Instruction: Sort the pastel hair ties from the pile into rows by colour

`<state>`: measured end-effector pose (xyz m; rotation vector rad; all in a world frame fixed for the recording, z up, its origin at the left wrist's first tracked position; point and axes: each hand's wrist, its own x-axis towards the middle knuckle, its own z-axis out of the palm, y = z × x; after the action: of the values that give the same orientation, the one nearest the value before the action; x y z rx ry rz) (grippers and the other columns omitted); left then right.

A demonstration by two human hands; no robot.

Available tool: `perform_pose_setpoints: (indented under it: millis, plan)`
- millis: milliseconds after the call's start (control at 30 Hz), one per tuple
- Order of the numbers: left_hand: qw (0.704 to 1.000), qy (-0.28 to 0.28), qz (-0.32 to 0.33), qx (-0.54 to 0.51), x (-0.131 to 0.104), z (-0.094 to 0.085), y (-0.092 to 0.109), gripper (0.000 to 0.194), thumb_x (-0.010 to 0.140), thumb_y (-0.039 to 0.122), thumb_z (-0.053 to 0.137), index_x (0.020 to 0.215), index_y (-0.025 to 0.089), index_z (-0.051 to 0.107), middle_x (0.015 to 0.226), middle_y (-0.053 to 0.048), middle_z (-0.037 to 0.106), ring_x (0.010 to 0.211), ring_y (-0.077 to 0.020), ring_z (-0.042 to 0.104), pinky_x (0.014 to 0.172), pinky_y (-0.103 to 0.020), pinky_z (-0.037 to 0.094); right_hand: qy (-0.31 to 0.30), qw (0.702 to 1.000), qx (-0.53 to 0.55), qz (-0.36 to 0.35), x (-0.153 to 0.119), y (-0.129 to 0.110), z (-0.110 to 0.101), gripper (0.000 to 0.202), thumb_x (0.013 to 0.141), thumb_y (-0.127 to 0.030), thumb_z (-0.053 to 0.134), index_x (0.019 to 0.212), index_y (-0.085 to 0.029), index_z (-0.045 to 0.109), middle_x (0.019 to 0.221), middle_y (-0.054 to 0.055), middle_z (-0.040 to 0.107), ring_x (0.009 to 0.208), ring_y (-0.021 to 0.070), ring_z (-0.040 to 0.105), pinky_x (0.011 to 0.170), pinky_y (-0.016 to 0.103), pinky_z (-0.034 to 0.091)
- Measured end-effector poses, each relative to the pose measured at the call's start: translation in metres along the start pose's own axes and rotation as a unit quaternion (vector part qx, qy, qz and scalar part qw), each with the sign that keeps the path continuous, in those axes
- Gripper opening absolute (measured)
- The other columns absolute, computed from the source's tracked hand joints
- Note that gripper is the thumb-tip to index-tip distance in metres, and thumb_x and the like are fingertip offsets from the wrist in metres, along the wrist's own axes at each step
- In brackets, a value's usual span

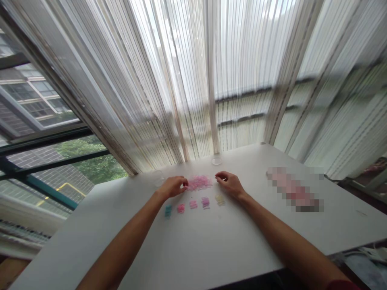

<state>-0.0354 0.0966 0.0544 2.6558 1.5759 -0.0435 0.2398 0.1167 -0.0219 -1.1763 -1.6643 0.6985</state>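
A loose pile of small, thin pink and lilac pieces (pixel 199 183) lies on the white table between my hands; their exact kind is too small to tell. My left hand (pixel 173 186) is at the pile's left edge, fingers curled in towards the thumb. To the right of the pile, my right hand (pixel 230 183) has thumb and forefinger brought together in a pinch. Anything in either hand's fingertips is too small to make out. Nearer to me runs a row of small groups: teal (pixel 168 211), red-pink (pixel 180 208), light pink (pixel 193 204), purple (pixel 205 202) and pale yellow pieces (pixel 220 199).
One clear round dish or lid (pixel 216 161) stands near the table's back edge, and another clear round one (pixel 158 178) is beyond my left hand. A blurred-out pinkish object (pixel 293 189) lies on the table (pixel 193 245) at right. Sheer curtains (pixel 193 80) hang behind.
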Motion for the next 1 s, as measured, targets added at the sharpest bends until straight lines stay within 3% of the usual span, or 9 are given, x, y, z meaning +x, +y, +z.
perform_pose_setpoints:
  millis: [300, 467, 567, 767, 1000]
  plan:
    - [1.000, -0.001, -0.005, 0.029, 0.003, 0.006, 0.009, 0.016, 0.083, 0.020, 0.055, 0.086, 0.023, 0.070, 0.096, -0.004, 0.069, 0.081, -0.0188, 0.065, 0.067, -0.025, 0.045, 0.004, 0.999, 0.046, 0.021, -0.001, 0.004, 0.000, 0.018, 0.080, -0.032, 0.062, 0.092, -0.021, 0.068, 0.085, 0.003, 0.075, 0.079, 0.0180, 0.071, 0.080, 0.034, 0.055]
    - [0.999, 0.010, -0.004, 0.030, -0.001, 0.004, 0.004, 0.016, 0.083, 0.020, 0.055, 0.090, 0.022, 0.069, 0.100, -0.005, 0.068, 0.083, -0.0195, 0.065, 0.071, -0.026, 0.046, 0.003, 0.998, 0.054, 0.026, -0.001, 0.002, -0.001, 0.017, 0.080, -0.034, 0.063, 0.089, -0.020, 0.069, 0.082, 0.003, 0.075, 0.078, 0.0181, 0.071, 0.082, 0.033, 0.054]
    - [0.999, 0.035, -0.012, 0.001, 0.001, 0.000, -0.001, 0.015, 0.081, 0.021, 0.058, 0.090, 0.022, 0.070, 0.091, -0.004, 0.070, 0.079, -0.0184, 0.064, 0.071, -0.026, 0.046, 0.000, 0.999, 0.044, 0.023, -0.001, 0.000, -0.001, 0.017, 0.081, -0.034, 0.062, 0.085, -0.019, 0.070, 0.075, 0.002, 0.074, 0.073, 0.0172, 0.070, 0.077, 0.031, 0.053]
    - [0.995, 0.054, -0.036, -0.077, 0.016, -0.011, 0.006, 0.014, 0.077, 0.024, 0.062, 0.085, 0.021, 0.074, 0.072, 0.000, 0.069, 0.066, -0.0145, 0.061, 0.063, -0.022, 0.043, 0.001, 1.000, 0.007, -0.001, -0.001, 0.000, -0.001, 0.022, 0.081, -0.038, 0.060, 0.083, -0.020, 0.072, 0.083, 0.004, 0.075, 0.072, 0.0168, 0.066, 0.074, 0.029, 0.051]
    - [0.989, 0.087, -0.021, -0.119, 0.041, -0.015, 0.024, 0.019, 0.080, 0.028, 0.061, 0.088, 0.020, 0.075, 0.070, -0.001, 0.070, 0.062, -0.0132, 0.059, 0.058, -0.022, 0.042, -0.008, 1.000, -0.015, -0.008, -0.001, 0.004, 0.000, 0.029, 0.085, -0.042, 0.056, 0.082, -0.018, 0.071, 0.080, 0.005, 0.073, 0.070, 0.0166, 0.062, 0.071, 0.028, 0.048]
